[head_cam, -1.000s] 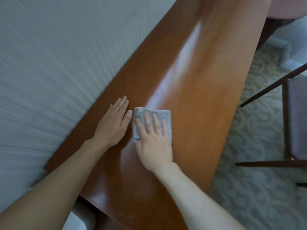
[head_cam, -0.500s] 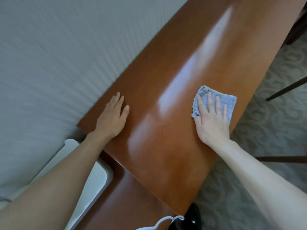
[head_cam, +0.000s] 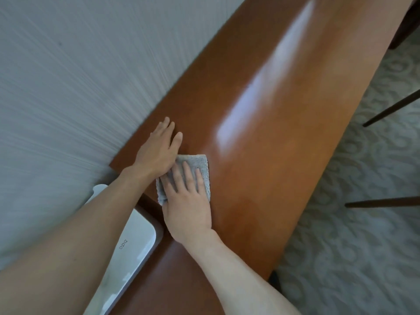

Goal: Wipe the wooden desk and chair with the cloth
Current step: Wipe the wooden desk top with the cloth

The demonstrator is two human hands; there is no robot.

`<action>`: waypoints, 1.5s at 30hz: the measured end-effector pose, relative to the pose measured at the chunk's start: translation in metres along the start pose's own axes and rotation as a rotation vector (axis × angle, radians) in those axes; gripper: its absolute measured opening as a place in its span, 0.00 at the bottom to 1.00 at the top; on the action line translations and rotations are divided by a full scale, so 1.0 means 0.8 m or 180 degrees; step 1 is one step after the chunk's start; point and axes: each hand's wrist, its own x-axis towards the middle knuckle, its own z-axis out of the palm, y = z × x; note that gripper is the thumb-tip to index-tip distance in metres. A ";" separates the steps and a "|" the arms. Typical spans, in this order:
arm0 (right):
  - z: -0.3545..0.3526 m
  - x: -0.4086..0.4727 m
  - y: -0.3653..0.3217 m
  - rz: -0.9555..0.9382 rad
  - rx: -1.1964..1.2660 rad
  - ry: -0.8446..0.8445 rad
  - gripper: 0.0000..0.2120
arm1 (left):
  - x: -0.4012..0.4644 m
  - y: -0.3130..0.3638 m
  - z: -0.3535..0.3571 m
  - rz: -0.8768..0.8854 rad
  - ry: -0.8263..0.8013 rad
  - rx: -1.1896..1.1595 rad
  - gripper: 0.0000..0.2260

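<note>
A glossy reddish-brown wooden desk [head_cam: 284, 137] runs from the lower middle to the top right. A folded grey-blue cloth [head_cam: 201, 165] lies flat on the desk near its left end. My right hand [head_cam: 187, 201] presses flat on the cloth with fingers spread. My left hand [head_cam: 159, 148] rests flat on the desk just left of the cloth, its thumb side touching it. Dark wooden chair legs [head_cam: 391, 110] show at the right edge; the rest of the chair is out of view.
A grey textured wall [head_cam: 79, 87] borders the desk's left side. A white flat device [head_cam: 129, 242] sits beside the desk's left end, below my left forearm. Patterned grey carpet [head_cam: 352, 223] covers the floor on the right. A lower wooden surface [head_cam: 172, 276] lies near me.
My right hand slid the cloth from the desk's right edge back to the left, up against my left hand. The left hand stayed planted on the desk.
</note>
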 end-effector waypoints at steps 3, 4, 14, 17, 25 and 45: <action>-0.009 -0.051 0.039 0.0226 -0.0043 0.0025 0.31 | -0.004 0.005 0.001 -0.0025 0.0071 0.0122 0.29; -0.012 -0.072 0.054 0.0342 -0.0079 0.0034 0.32 | -0.005 0.006 0.001 -0.0008 0.0093 0.0152 0.29; -0.043 -0.114 0.186 0.1386 -0.0485 0.0299 0.31 | -0.048 0.031 0.032 0.0662 0.0156 0.0174 0.27; -0.042 -0.090 0.168 0.1397 -0.0458 0.0300 0.31 | -0.063 0.024 0.039 0.0625 0.0208 0.0067 0.27; -0.009 0.030 0.024 0.0478 -0.0145 0.0240 0.33 | -0.093 -0.062 0.024 -0.0004 0.0635 -0.0242 0.25; 0.008 -0.003 0.025 -0.0151 0.0346 0.0410 0.30 | -0.120 -0.010 0.046 -0.0025 0.1026 -0.0595 0.09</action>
